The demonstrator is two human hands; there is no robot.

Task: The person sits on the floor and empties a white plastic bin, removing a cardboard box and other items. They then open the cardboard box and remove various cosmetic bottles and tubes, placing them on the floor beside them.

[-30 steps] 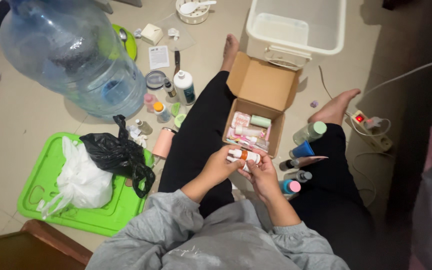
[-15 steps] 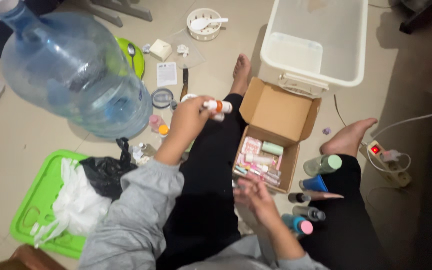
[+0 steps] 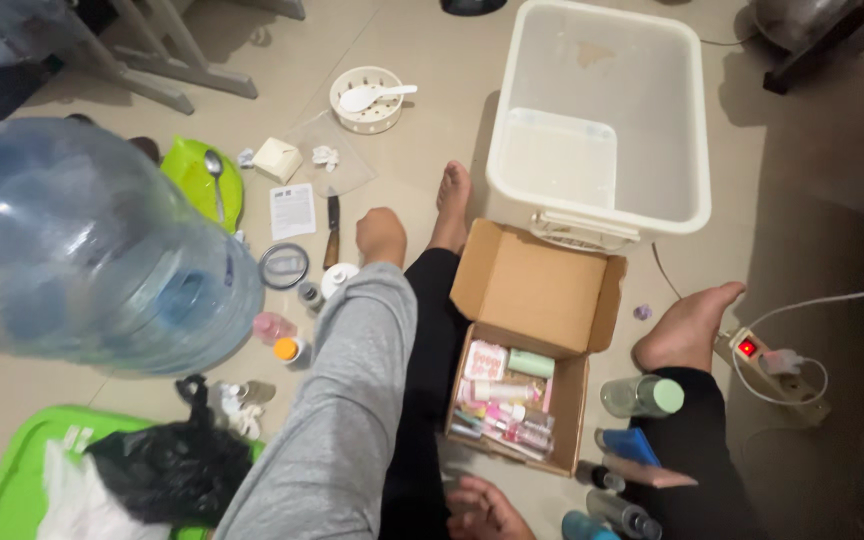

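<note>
Left arm in its grey sleeve stretches out across the black-clad leg, and the left hand (image 3: pixel 382 236) is down on the floor among the small bottles, seen from the back as a rounded fist. The grip looks curled shut, but whatever it holds is hidden behind the hand, so I cannot tell what is in it. Just beside it sit a white-capped bottle (image 3: pixel 337 279), a small dark-topped bottle (image 3: pixel 309 295) and a knife (image 3: pixel 332 232) lying flat on the floor. The big blue water jug (image 3: pixel 92 250) lies on its side to the left.

Right hand (image 3: pixel 487 510) hovers low at the bottom edge, fingers spread loose, palm empty, near the front of the open cardboard box (image 3: pixel 537 290). That box rests between the legs, packed with small pink and white tubes and a pale green one. More bottles lie by the right leg, a green-capped one (image 3: pixel 642 396) among them. The white plastic tub (image 3: pixel 602 110) stands beyond the box.
</note>
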